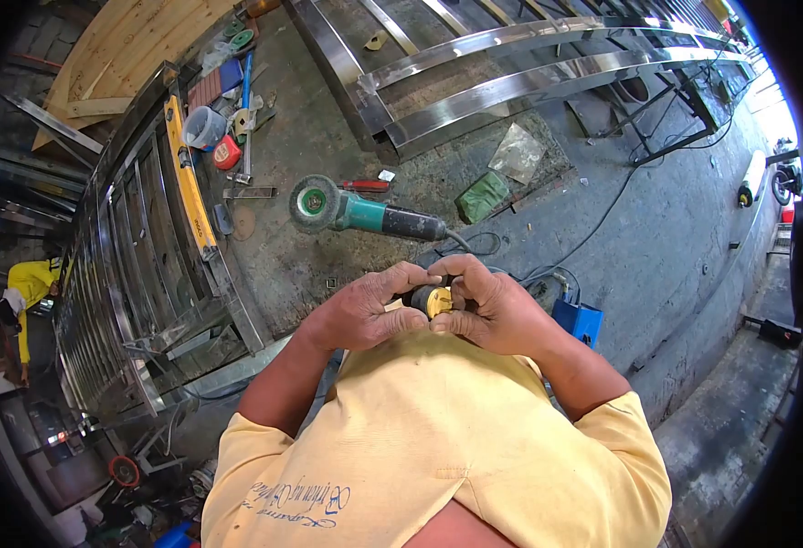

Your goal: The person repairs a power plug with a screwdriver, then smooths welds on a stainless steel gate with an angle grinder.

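Close in front of my chest, a small round black-and-yellow thing (438, 301) is held between both hands. Its yellow face has dark marks, and its exact kind is hard to make out. My left hand (369, 306) grips it from the left, thumb and fingers closed on it. From the other side, my right hand (497, 306) pinches it with thumb and forefinger. Just beyond the hands an angle grinder (365, 216) with a flap disc lies on the worktable, its cord curling to the right.
A yellow spirit level (188, 178), a red tape measure (226, 152) and a plastic tub (203, 128) lie left. A shiny metal frame (502, 91) spans the back. Rightward are a green packet (484, 196) and a blue box (577, 320). A person in yellow (31, 283) is far left.
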A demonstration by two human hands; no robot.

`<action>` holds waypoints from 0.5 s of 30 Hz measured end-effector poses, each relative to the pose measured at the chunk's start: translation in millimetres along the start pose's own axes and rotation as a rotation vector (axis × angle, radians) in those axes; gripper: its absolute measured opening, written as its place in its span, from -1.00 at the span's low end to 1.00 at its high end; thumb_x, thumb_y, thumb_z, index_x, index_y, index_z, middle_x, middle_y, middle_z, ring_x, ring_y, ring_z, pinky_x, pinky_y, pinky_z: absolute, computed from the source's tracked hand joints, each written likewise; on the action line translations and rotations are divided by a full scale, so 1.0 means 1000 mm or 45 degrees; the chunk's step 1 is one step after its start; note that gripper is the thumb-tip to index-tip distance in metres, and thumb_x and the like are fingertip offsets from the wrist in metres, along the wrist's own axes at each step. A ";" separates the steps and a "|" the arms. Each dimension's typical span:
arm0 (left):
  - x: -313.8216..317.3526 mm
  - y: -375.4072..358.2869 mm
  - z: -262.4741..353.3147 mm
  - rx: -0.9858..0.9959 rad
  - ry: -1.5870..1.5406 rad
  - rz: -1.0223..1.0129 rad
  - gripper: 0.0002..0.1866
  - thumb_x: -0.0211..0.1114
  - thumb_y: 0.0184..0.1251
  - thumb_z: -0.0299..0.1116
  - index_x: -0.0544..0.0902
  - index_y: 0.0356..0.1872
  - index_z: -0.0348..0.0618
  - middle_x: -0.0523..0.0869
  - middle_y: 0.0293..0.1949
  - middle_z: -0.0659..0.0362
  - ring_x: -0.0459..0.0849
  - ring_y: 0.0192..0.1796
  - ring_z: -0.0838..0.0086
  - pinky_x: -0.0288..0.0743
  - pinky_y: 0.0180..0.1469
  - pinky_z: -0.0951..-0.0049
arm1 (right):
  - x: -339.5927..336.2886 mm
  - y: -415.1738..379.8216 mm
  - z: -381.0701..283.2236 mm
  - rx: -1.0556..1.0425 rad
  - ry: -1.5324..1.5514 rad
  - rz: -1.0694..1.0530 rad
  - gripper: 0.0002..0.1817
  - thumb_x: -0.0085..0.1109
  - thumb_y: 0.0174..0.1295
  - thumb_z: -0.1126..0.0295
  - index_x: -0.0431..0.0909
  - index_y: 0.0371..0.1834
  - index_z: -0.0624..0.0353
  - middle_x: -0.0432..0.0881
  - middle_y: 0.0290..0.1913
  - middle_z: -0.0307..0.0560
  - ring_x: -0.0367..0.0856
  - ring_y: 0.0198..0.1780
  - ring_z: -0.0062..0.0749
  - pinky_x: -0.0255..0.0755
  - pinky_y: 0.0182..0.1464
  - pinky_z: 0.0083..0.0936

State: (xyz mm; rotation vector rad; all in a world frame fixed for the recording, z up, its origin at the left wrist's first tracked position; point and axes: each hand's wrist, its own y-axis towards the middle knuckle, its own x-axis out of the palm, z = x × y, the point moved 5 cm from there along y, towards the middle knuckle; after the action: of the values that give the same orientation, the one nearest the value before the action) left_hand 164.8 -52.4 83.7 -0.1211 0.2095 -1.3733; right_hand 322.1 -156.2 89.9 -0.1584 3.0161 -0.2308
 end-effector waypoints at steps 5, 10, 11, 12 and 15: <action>0.004 -0.008 0.004 0.193 0.162 0.133 -0.56 0.32 0.55 -0.26 0.49 0.32 -0.20 0.64 0.10 0.04 0.65 0.12 0.34 0.49 0.22 0.30 | 0.004 0.005 0.009 0.079 0.319 -0.096 -0.33 0.55 0.26 0.25 0.33 0.31 0.14 0.61 -0.45 -0.22 0.52 -0.42 -0.61 0.38 -0.34 -0.54; 0.010 -0.017 0.012 0.324 0.066 0.233 -0.42 0.27 0.59 -0.28 0.30 0.50 -0.20 0.57 0.22 -0.02 0.65 0.14 0.23 0.49 0.26 0.21 | 0.008 0.012 0.002 0.211 0.550 -0.169 -0.25 0.63 0.18 0.21 0.38 0.33 0.18 0.65 -0.40 -0.29 0.54 -0.35 -0.71 0.40 -0.30 -0.62; 0.010 -0.018 0.015 0.373 0.095 0.254 -0.38 0.26 0.59 -0.28 0.26 0.54 -0.20 0.56 0.22 -0.02 0.65 0.14 0.22 0.48 0.27 0.19 | 0.009 0.013 0.001 0.217 0.526 -0.169 -0.25 0.63 0.17 0.21 0.39 0.33 0.20 0.66 -0.39 -0.28 0.55 -0.35 -0.70 0.41 -0.29 -0.62; 0.010 -0.019 0.018 0.422 0.124 0.277 -0.34 0.26 0.59 -0.28 0.21 0.57 -0.19 0.56 0.23 -0.03 0.64 0.14 0.20 0.47 0.28 0.17 | 0.009 0.014 0.001 0.222 0.502 -0.168 -0.24 0.64 0.16 0.21 0.41 0.33 0.22 0.67 -0.38 -0.26 0.56 -0.34 -0.69 0.41 -0.28 -0.63; 0.013 -0.023 0.016 0.585 0.223 0.362 -0.26 0.24 0.60 -0.27 0.12 0.65 -0.18 0.56 0.23 -0.06 0.64 0.14 0.13 0.43 0.31 0.10 | 0.011 0.011 -0.008 0.115 0.351 -0.135 -0.29 0.62 0.19 0.24 0.44 0.32 0.26 0.69 -0.35 -0.25 0.58 -0.29 -0.70 0.45 -0.23 -0.64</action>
State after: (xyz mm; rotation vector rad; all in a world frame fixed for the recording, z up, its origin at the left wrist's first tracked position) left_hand 149.0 -69.7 103.3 0.4000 0.0494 -1.1166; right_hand 309.6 -145.1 94.8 -0.3019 3.2643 -0.4318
